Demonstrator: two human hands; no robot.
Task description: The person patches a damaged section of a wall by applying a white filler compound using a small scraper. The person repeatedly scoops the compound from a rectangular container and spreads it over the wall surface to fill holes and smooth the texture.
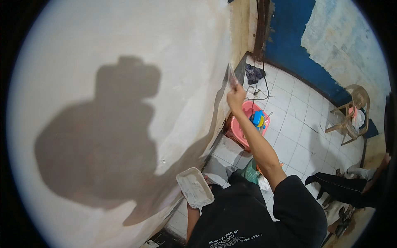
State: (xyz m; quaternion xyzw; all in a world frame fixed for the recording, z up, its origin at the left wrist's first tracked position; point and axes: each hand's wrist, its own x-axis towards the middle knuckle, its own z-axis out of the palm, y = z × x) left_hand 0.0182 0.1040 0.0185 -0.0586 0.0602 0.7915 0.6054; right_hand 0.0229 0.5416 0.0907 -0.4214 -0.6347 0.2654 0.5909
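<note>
My right hand is stretched out ahead, its fingers closed round the handle of a putty knife. The blade lies at the pale wall, close to its far edge; whether it presses on the surface is hard to tell. Low beside the same wall, my left hand holds a shallow rectangular off-white tray from beneath, and the tray hides most of that hand. White paste coats the inside of the tray. My shadow falls broadly across the wall.
A pink basin with blue and yellow things stands below my right forearm. Dark cables hang near a dark cloth on the white tiled floor. A brown chair holding items stands right, near a blue, partly whitish wall.
</note>
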